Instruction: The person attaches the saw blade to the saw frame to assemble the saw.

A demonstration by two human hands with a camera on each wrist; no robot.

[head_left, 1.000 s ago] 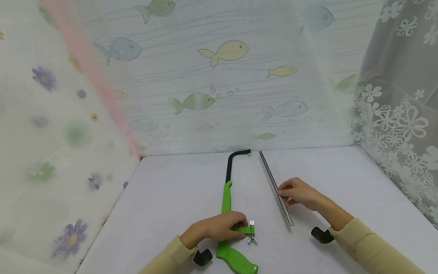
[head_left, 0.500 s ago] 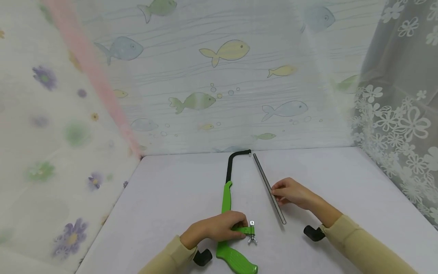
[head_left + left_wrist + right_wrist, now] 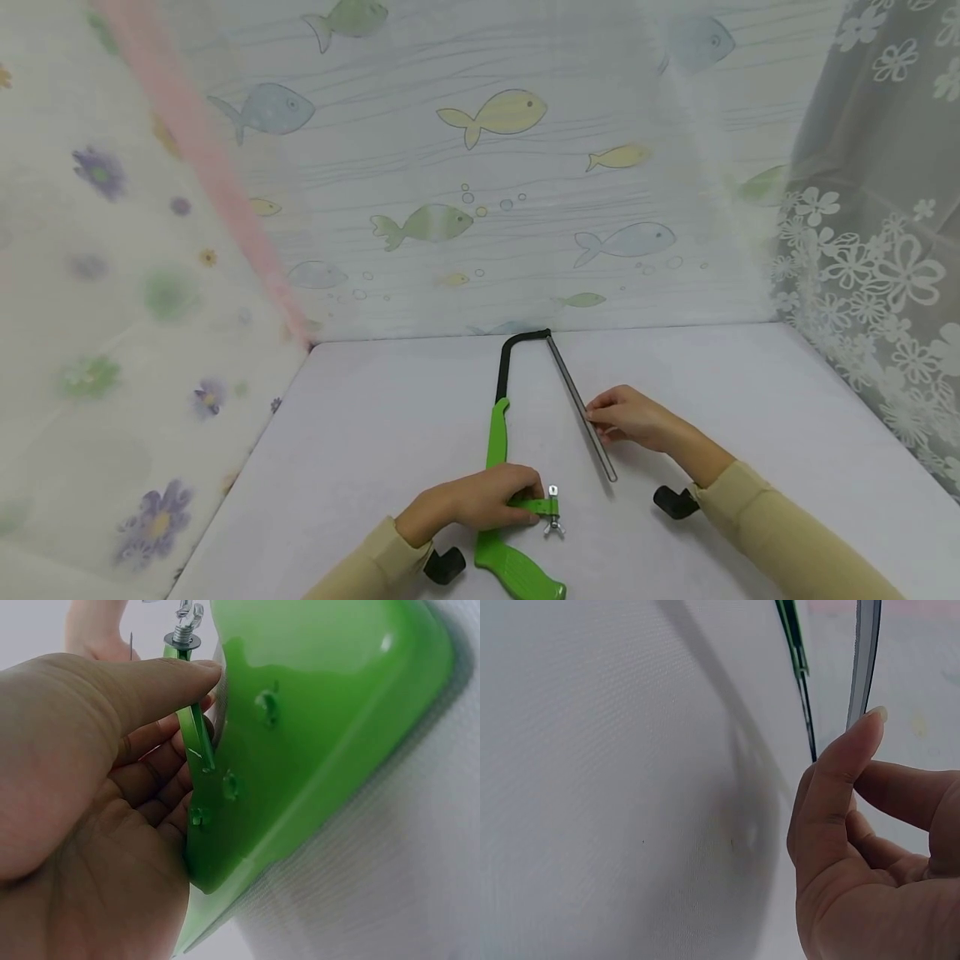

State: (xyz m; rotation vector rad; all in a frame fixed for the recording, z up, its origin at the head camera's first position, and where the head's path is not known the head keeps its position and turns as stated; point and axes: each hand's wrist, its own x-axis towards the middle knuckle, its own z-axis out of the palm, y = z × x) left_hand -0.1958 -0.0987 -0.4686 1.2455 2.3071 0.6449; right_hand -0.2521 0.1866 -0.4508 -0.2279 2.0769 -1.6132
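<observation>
At the lower centre of the frame, the green handle point(image 3: 521, 571) of the hacksaw frame point(image 3: 497, 437) is laid on the white tablecloth point(image 3: 360, 442). Just beyond it, the green cross-arm point(image 3: 537, 506) is gripped by the left hand point(image 3: 491, 497); in the left wrist view the thumb is laid along one side and the fingers are curled behind. At the cross-arm's free end, a wing nut point(image 3: 553, 527) and its upright metal plate point(image 3: 552, 492) are left uncovered.

Farther out, right of centre, the grey blade point(image 3: 567, 379) is pinched between thumb and fingers of the right hand point(image 3: 630, 418), somewhat below mid-length. The blade is therefore governed by the right hand, and the cross-arm by the left.

Alignment, judged as the critical relation: the blade's long axis is slanted from upper left to lower right, whereas the frame's spine is set nearly vertical in the picture. The blade's near end is held to the right of the metal plate, clearly apart from it. The far end is brought to the tip of the black bent arm point(image 3: 503, 371) at upper centre; whether it is seated there cannot be determined.
</observation>
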